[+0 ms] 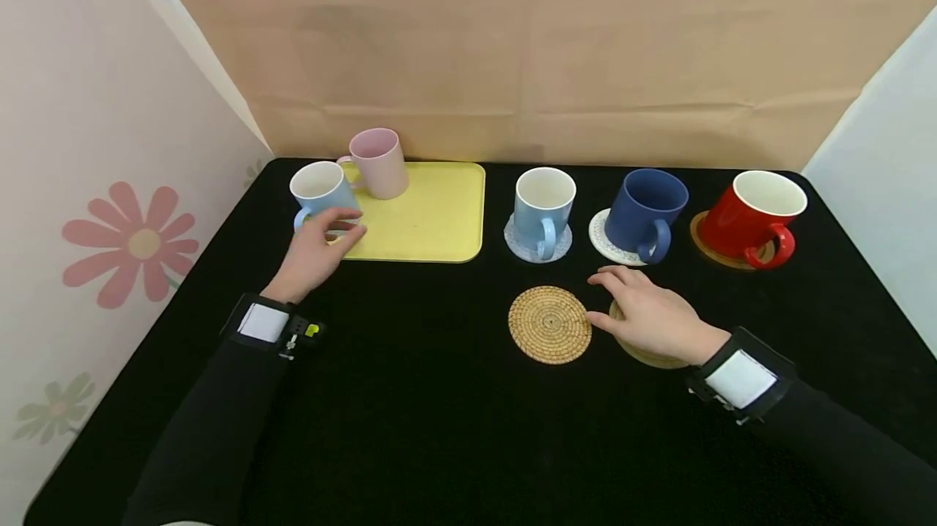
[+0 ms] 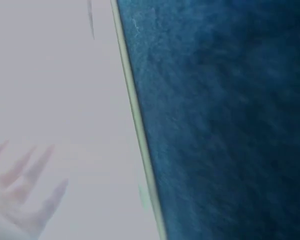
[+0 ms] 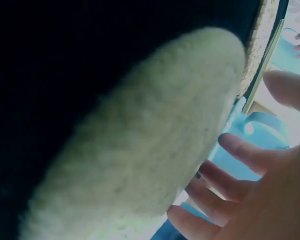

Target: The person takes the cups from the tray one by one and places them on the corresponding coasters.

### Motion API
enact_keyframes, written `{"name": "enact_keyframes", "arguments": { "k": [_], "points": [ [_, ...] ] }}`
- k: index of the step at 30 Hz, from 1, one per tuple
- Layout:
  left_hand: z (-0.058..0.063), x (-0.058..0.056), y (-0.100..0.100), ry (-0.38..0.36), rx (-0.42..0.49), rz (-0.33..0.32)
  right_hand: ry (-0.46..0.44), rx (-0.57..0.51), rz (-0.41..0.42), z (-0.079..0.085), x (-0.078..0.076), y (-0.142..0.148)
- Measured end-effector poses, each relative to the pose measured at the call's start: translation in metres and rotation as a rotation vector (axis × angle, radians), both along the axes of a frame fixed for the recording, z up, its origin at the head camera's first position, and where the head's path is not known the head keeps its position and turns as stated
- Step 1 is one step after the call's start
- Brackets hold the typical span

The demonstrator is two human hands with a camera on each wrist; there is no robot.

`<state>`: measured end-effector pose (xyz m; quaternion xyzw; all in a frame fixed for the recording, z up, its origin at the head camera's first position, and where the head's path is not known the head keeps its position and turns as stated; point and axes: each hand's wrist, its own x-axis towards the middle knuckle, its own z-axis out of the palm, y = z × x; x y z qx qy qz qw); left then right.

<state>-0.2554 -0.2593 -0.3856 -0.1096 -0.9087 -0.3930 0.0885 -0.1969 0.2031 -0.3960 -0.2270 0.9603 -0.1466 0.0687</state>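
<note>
My left hand (image 1: 316,254) is at the near side of a light blue mug (image 1: 320,187) with a white inside, at the left end of a yellow tray (image 1: 439,233). Its thumb and fingers are spread apart, and it covers the mug's lower part; whether it touches the mug is unclear. A pink mug (image 1: 379,168) stands just behind on the tray. Over a pale round coaster (image 3: 155,135) is my right hand (image 1: 655,315), thumb and fingers apart, holding nothing. That coaster is partly hidden in the head view. Left of it lies a woven round coaster (image 1: 551,325).
Along the back right stand another light blue mug (image 1: 538,213) on a lacy coaster (image 1: 518,248), a dark blue mug (image 1: 637,221) on a white coaster (image 1: 603,240), and a red mug (image 1: 739,225) on a brown coaster (image 1: 699,237). Walls bound the black table (image 1: 410,412).
</note>
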Motion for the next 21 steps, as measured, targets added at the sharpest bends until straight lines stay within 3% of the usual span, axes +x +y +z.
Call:
{"name": "enact_keyframes", "arguments": {
  "k": [4,7,9,13,17,21],
  "points": [
    [0.002,0.004,-0.018,0.244,0.236,0.257,-0.001,0.048,0.017,-0.001,-0.001,0.001],
    [0.001,0.002,-0.031,0.318,0.354,0.434,-0.006,0.068,0.024,-0.002,-0.002,0.001],
    [0.0,0.0,-0.037,0.282,0.417,0.512,-0.008,0.076,0.026,-0.001,-0.001,0.0],
    [-0.004,-0.004,-0.046,0.073,0.54,0.572,-0.007,0.083,0.024,0.0,0.0,-0.001],
    [-0.006,-0.005,-0.048,-0.119,0.631,0.545,-0.007,0.087,0.021,0.0,0.001,-0.001],
    [-0.008,-0.005,-0.048,-0.195,0.608,0.466,-0.01,0.091,0.019,-0.001,0.001,0.0]
  ]
}}
